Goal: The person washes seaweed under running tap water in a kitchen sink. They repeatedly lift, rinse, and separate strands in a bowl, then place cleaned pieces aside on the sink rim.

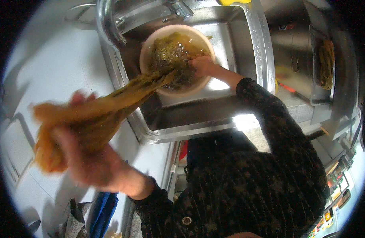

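Observation:
My left hand (93,166), blurred, grips the thick stem end of a long bunch of yellow-brown leafy greens (111,110), which look pickled. The bunch stretches from that hand across the sink's left edge, its darker leafy tips reaching into the water of a round beige basin (179,94). Bubbly water and more greens (170,50) fill the basin, which stands inside a stainless steel sink (194,111). At the basin's right side is my right hand (202,66), its fingers down among the wet leaves; whether they hold any is hidden.
A curved metal faucet (106,23) rises at the sink's upper left. Something yellow (234,2) rests on the far rim. To the right, a metal tray (322,99) holds more greens (326,65). Blue cloth (103,212) hangs at lower left.

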A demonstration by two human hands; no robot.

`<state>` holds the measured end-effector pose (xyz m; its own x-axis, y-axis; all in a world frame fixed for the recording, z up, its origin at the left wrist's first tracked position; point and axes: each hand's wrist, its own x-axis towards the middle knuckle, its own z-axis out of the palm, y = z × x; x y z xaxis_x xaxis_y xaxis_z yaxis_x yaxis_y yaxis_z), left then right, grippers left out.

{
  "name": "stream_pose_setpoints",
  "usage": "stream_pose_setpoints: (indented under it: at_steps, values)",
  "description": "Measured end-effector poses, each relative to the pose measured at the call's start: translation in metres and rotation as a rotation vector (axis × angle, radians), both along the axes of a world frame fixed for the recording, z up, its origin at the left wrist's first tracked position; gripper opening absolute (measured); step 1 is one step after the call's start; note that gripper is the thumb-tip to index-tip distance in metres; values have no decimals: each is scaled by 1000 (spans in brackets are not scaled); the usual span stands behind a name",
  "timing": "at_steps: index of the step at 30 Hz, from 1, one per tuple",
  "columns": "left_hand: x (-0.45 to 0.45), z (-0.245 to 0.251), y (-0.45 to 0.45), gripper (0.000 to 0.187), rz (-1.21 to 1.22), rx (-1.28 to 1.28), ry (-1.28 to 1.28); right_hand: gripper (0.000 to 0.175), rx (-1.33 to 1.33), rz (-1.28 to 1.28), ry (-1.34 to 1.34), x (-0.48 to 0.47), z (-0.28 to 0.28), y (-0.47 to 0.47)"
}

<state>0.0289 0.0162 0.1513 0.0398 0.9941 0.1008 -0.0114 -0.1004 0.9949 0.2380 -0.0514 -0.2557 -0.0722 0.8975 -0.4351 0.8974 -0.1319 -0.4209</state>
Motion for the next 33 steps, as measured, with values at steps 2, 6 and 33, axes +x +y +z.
stream_pose_setpoints:
  at_steps: [2,6,33]
  values:
    - [2,-34,-6,44,-24,-78,-48,32,-23,-77,79,7,2,0]
    - [-3,-73,-4,39,-21,-207,-78,17,351,-196,584,16,31,7]
    - [-7,-215,-13,45,-4,-802,-697,20,487,12,1136,-44,212,-1]
